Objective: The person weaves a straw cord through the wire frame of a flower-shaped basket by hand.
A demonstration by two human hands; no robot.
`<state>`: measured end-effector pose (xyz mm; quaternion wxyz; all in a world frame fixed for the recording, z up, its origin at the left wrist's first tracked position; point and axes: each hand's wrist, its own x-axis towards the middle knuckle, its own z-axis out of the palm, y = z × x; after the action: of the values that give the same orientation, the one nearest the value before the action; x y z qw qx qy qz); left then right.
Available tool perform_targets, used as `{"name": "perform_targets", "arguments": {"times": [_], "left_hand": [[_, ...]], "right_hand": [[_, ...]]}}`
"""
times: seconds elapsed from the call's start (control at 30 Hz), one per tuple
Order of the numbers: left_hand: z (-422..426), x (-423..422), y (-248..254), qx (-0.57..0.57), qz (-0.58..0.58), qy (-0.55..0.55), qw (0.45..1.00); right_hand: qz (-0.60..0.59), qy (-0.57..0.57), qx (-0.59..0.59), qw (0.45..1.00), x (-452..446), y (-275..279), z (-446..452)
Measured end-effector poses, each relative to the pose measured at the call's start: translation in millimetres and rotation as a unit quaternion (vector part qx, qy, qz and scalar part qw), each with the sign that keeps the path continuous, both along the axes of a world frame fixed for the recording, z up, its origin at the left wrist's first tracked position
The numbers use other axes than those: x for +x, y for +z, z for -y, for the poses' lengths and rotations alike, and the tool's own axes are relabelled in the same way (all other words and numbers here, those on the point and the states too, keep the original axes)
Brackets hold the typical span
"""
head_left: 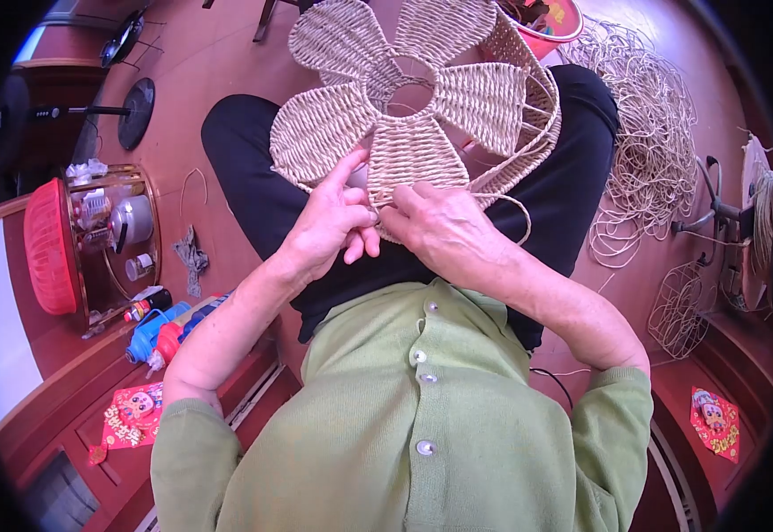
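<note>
A woven flower-shaped piece of twisted straw cord, with wide petals round an open centre ring, rests over the person's lap. Behind its right side shows a woven basket body. My left hand is at the lower left of the nearest petal, index finger extended, thumb and other fingers bent near its edge. My right hand is closed on the bottom edge of that petal, its fingertips partly hidden. A loose cord loops out to the right of my right hand.
A large heap of cord lies on the floor at the right, near a red bucket. A rack with a red basket stands at the left, beside a fan. A metal stand is at the far right.
</note>
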<state>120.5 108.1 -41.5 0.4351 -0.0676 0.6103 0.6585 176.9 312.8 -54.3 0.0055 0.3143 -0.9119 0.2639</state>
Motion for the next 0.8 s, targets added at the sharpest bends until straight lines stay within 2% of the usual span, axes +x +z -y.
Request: {"name": "perform_targets", "arguments": {"times": [0.2, 0.3, 0.33, 0.37, 0.4, 0.43, 0.5, 0.53, 0.57, 0.63, 0.67, 0.7, 0.73, 0.77, 0.8], "left_hand": [[-3.4, -6.6, 1.8, -0.047, -0.016, -0.037, 0.998], [-6.2, -9.5, 3.7, -0.106, -0.060, -0.073, 0.990], [-6.5, -6.0, 6.9, -0.148, -0.084, -0.054, 0.984], [-0.7, -5.6, 3.1, -0.203, -0.198, -0.059, 0.957], [12.1, -7.3, -3.4, -0.255, -0.309, -0.062, 0.914], [26.3, -11.1, -5.0, -0.303, -0.414, -0.065, 0.856], [70.7, -24.9, 17.4, -0.411, -0.606, -0.048, 0.679], [111.1, -34.1, 33.2, -0.481, -0.622, -0.091, 0.611], [163.6, -41.7, 43.1, -0.601, -0.576, -0.127, 0.539], [300.7, -56.4, 69.2, -0.700, -0.576, -0.081, 0.414], [372.3, -55.1, 90.6, -0.729, -0.527, -0.023, 0.436], [509.4, -57.5, 108.2, -0.757, -0.517, -0.027, 0.398], [506.6, -37.2, 148.7, -0.887, -0.329, -0.040, 0.322], [519.3, -38.1, 160.4, -0.903, -0.252, 0.040, 0.345], [506.0, -40.9, 162.0, -0.917, -0.199, 0.045, 0.343]], "right_hand": [[0.052, -0.062, -0.064, 0.995, -1.8, -15.9, -6.2], [0.017, -0.082, -0.126, 0.989, -2.6, -10.5, -3.7], [-0.004, -0.091, -0.159, 0.983, -4.2, -7.2, -5.4], [-0.025, -0.100, -0.192, 0.976, -7.5, -2.0, -7.3], [-0.045, -0.108, -0.226, 0.967, -10.9, 3.6, -9.2], [0.008, -0.134, -0.248, 0.959, -10.7, 8.5, -16.0], [-0.020, -0.194, -0.277, 0.941, -12.8, 18.4, -34.8], [-0.040, -0.215, -0.257, 0.941, -12.4, 22.1, -48.7], [-0.059, -0.237, -0.237, 0.940, -10.9, 24.0, -64.1], [-0.046, -0.286, -0.244, 0.926, -6.7, 20.8, -91.6], [-0.058, -0.303, -0.227, 0.924, -3.1, 15.9, -105.7], [-0.070, -0.320, -0.210, 0.921, -0.3, 11.9, -116.3], [-0.076, -0.328, -0.193, 0.922, 5.3, 8.0, -122.6], [-0.084, -0.337, -0.176, 0.921, 12.4, 4.3, -126.8], [-0.090, -0.346, -0.159, 0.920, 17.8, 2.3, -128.0]]}}
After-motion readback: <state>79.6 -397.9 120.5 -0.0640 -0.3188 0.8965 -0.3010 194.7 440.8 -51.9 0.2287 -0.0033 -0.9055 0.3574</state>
